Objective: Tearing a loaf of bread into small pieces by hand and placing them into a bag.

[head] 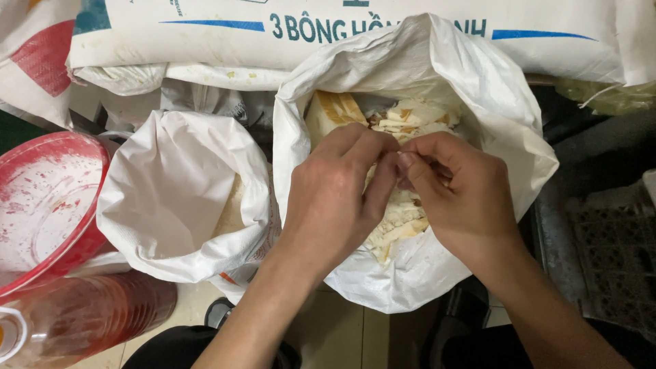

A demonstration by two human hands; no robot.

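Both my hands hover over an open white woven sack (478,89) filled with pale bread pieces (403,116), some with brown crust. My left hand (335,198) and my right hand (458,191) meet above the middle of the sack, fingertips pinched together on a small piece of bread that is mostly hidden between the fingers. More bread scraps (396,225) show beneath my hands.
A second open white sack (171,198) stands to the left, holding something pale. A red plastic lid (48,198) and a clear jug (82,321) sit at far left. Stacked printed sacks (205,41) lie behind. A dark metal grate (608,253) is at right.
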